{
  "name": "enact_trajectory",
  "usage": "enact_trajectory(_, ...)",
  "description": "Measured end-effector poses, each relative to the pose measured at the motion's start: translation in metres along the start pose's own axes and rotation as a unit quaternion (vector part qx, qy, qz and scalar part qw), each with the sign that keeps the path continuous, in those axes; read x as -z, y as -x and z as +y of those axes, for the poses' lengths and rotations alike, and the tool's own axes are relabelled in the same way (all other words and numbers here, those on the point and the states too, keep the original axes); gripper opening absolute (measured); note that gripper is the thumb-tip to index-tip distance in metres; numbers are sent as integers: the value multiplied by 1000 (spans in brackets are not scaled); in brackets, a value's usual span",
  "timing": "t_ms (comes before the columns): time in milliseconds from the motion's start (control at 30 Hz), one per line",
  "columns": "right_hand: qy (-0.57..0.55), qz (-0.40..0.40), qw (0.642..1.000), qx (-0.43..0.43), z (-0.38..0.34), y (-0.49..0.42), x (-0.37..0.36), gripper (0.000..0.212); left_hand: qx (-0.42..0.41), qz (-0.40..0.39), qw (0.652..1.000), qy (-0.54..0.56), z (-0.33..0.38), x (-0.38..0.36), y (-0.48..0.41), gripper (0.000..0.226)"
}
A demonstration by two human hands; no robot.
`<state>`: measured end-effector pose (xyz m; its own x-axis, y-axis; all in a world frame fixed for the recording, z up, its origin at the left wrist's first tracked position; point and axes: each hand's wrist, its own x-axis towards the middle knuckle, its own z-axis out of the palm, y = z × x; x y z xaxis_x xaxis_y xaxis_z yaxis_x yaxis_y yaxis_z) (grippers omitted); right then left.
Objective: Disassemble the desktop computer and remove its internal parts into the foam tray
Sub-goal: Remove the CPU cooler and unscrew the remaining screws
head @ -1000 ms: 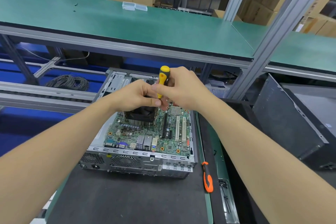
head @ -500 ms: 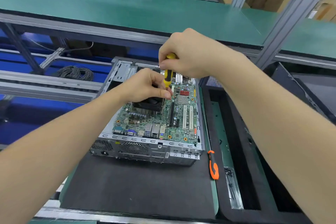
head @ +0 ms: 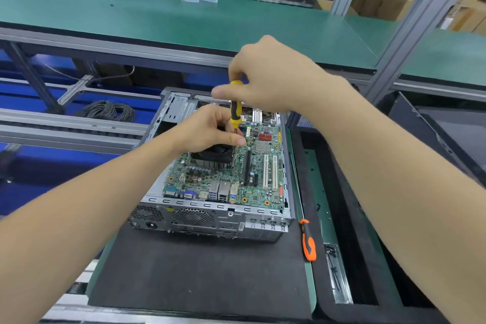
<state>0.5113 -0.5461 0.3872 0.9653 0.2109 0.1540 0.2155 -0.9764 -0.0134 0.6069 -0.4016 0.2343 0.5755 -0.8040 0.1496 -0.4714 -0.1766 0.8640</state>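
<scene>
The right fingers (head: pixel 236 68) curl round the screwdriver (head: pixel 236 113) handle to turn it. The left fingers (head: pixel 231 137) pinch its shaft just below, probably steadying the tip on a cooler (head: pixel 210 156) screw.

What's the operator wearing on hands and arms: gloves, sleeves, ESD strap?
Nothing visible. Left hand and right hand: no gloves, no rings. Left forearm and right forearm: uncovered to the frame edge, no sleeves, watch or wrist strap.
</scene>
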Motion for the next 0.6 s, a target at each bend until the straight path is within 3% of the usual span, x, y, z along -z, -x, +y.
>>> enact_trajectory(133,10,6,997,-70,-10,-6,-8,56,-5,-51,999,4,1,12,-1,32)
enact_trajectory(267,-11,-8,999,-49,-3,-5,-9,52,-1,-118,993,20,-2,19,0,29)
enact_trajectory(433,-21,-55,996,69,0,0,3,8,-23,-58,998,-2,-11,10,1,24)
enact_trajectory(533,-27,-71,994,77,3,2,5,23,-15,-44,999,-21,-9,9,1,28)
enact_trajectory(600,-39,-63,995,67,8,3,5,26,-35,-55,993,-96,-6,11,1,51)
